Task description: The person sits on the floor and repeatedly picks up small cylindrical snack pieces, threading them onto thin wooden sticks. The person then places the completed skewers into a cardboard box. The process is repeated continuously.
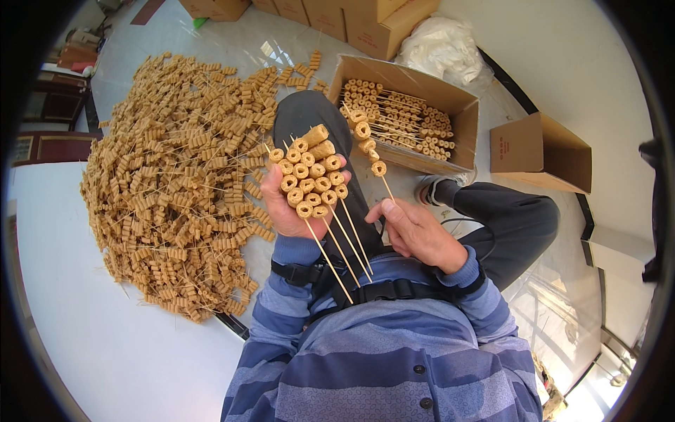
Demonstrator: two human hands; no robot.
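Observation:
My left hand (283,204) is wrapped round a bunch of skewers (307,172), each threaded with tan, ring-shaped rolls. Their thin bare sticks point down toward my waist. In my right hand (425,235) a single skewer (378,167) is pinched near its bare end. Its rolls lean up and to the left, between the bunch and an open cardboard box (468,133). Rows of similar skewers (401,116) lie stacked inside that box. A large heap of loose skewers (176,183) spreads over the floor to my left.
At the right stands a smaller open cardboard box (517,149). Crumpled clear plastic (444,53) lies behind the skewer box, beside closed cartons (362,28) at the far edge. My bent legs (513,211) frame the working space. A white wall (590,77) rises at right.

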